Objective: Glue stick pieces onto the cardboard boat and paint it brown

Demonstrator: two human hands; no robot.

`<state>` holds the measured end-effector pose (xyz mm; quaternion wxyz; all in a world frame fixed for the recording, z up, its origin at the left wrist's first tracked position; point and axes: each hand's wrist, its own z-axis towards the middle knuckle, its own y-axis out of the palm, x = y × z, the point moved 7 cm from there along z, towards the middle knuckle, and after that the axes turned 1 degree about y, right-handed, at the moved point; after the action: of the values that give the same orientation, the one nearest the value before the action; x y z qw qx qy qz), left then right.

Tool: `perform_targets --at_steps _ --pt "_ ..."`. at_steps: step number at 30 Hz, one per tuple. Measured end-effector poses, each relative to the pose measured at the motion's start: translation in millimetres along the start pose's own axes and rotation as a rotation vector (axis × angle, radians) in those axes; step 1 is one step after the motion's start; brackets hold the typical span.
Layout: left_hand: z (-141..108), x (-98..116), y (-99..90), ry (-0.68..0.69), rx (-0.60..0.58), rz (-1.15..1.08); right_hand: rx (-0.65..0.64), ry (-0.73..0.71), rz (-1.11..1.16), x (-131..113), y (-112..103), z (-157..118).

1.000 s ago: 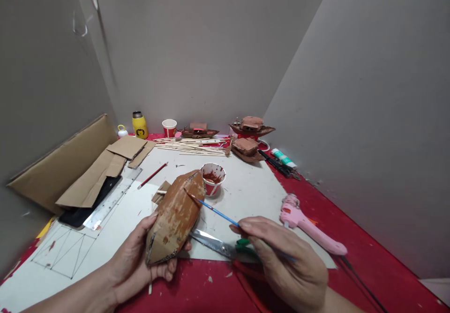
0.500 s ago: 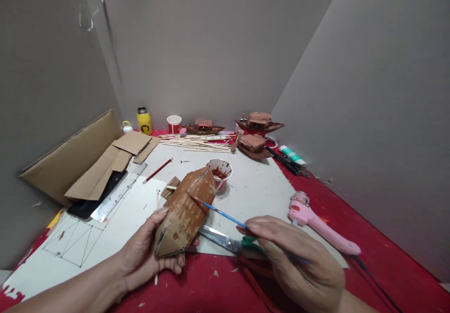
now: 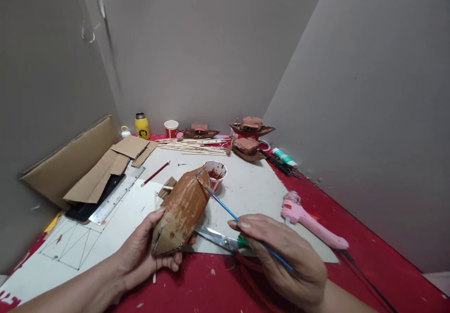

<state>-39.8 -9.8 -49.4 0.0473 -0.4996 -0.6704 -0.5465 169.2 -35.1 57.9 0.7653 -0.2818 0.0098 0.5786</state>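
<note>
My left hand [image 3: 146,245] is wrapped round a cardboard model boat hull [image 3: 183,210], tilted with its underside up. Brown paint covers its upper part; the end nearer me is still bare cardboard in patches. Between thumb and fingers my right hand [image 3: 281,252] grips a thin blue paintbrush [image 3: 225,205], its tip at the hull's far right edge. Behind the hull stands a paper cup [image 3: 218,172] with reddish-brown paint inside. Scissors [image 3: 221,240] lie under and beside the hull, their handles partly hidden by my right hand.
Several wooden sticks [image 3: 193,145] and finished brown model boats [image 3: 246,146] lie at the back. Cardboard pieces [image 3: 94,175] and a steel ruler [image 3: 117,196] are on the left. A pink glue gun [image 3: 314,221] with its cord rests on the right; a yellow bottle [image 3: 142,126] stands behind.
The brush tip has moved from the middle of the hull to its far right edge. My left hand keeps its hold on the hull. The view has shifted slightly.
</note>
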Motion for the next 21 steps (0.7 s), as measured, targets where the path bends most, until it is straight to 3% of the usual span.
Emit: perform_targets --at_steps 8,17,21 --pt "-3.2 1.3 3.1 -0.004 -0.024 -0.022 0.004 -0.058 -0.085 -4.0 -3.0 -2.5" --pt "-1.9 3.9 0.1 0.024 0.009 -0.024 -0.268 -0.162 0.244 -24.5 24.8 1.4" --pt "-1.6 4.4 3.3 0.018 -0.038 -0.037 -0.095 -0.03 0.116 -12.7 11.3 0.3"
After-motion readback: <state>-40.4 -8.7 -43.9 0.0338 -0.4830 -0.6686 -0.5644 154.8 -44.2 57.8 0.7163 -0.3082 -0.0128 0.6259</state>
